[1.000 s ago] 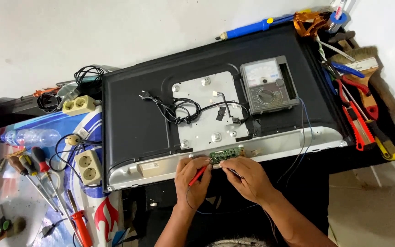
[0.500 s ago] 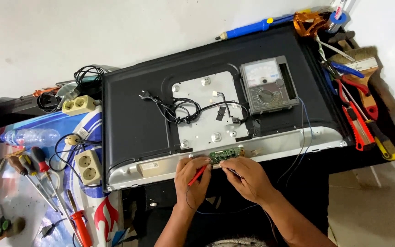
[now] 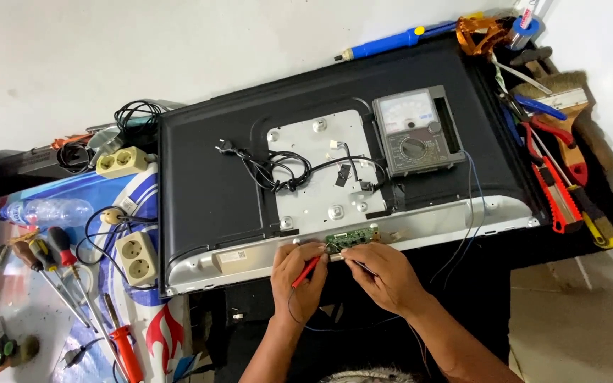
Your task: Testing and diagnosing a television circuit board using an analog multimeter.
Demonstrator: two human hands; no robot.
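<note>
Flat television [image 3: 207,191], face down, black plastic back, lies tilted across the middle of the bench; silver strip along its near edge. Pale metal plate [image 3: 321,170] bolted at centre, rounded corners, a tangle of black cable [image 3: 278,167] lying on it. Analogue multimeter [image 3: 414,135], dark boxy case with a pale dial window and round knob, rests on the back, right of the plate.

Small green circuit board [image 3: 352,238], narrow and flat, sits on the silver strip at the near middle.

Left hand [image 3: 298,273]: forearm comes up from the near edge, wrist bent, fingers curled in a pinch around a red probe [image 3: 306,269], thin and stick-like, tip angled toward the board's left end.

Right hand [image 3: 384,273]: forearm enters from the near right, knuckles up, fingers closed on a dark probe [image 3: 362,266], mostly hidden under them, tip at the board. Thin blue wire [image 3: 471,206] loops from the meter toward the hands.

Left of the television: cream socket blocks [image 3: 136,257], screwdrivers [image 3: 58,273] with red and black handles.
</note>
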